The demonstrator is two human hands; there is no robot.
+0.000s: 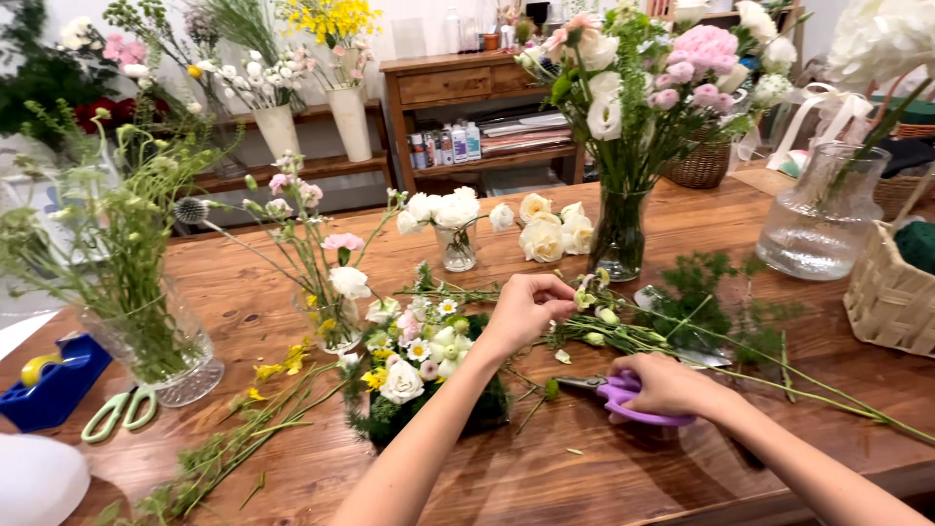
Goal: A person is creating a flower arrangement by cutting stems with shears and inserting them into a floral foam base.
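Flower stem (623, 336) lies mid-tabletop (604, 477), pinched by the left hand (526, 307).
Right hand (667, 387) clamps purple scissors (623, 397) near the front edge; bare wood lies just left of them.

I work at a broad wooden table (243, 292) of warm reddish planks. Beyond it a wooden sideboard (458, 83) stands against a pale wall (409, 24) (bottles and stacked papers on its lower shelf), with a low wooden bench (321, 166) beside it. Light is soft and even.
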